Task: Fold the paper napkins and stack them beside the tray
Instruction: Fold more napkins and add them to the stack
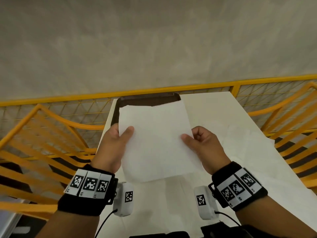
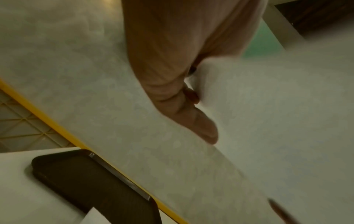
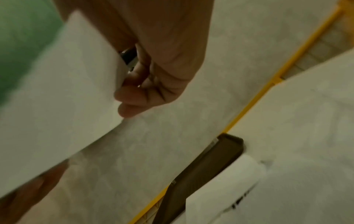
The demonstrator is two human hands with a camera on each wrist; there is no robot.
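A white paper napkin point(image 1: 157, 141) is held up flat above the white table point(image 1: 240, 134), between both hands. My left hand point(image 1: 118, 140) pinches its left edge, thumb on top. My right hand point(image 1: 193, 140) pinches the right edge the same way, its other fingers curled. The napkin point(image 2: 268, 121) fills the right of the left wrist view, and the napkin point(image 3: 57, 98) fills the left of the right wrist view. A dark brown tray point(image 1: 147, 99) lies at the table's far end, mostly hidden behind the napkin. A white napkin pile point(image 3: 229, 186) rests partly on the tray point(image 3: 210, 166).
Yellow wire fencing point(image 1: 188, 87) runs behind the table's far edge. Orange slatted chairs point(image 1: 42, 143) stand on the left, and more point(image 1: 295, 121) on the right. A white cloth point(image 1: 248, 152) covers the table's right side.
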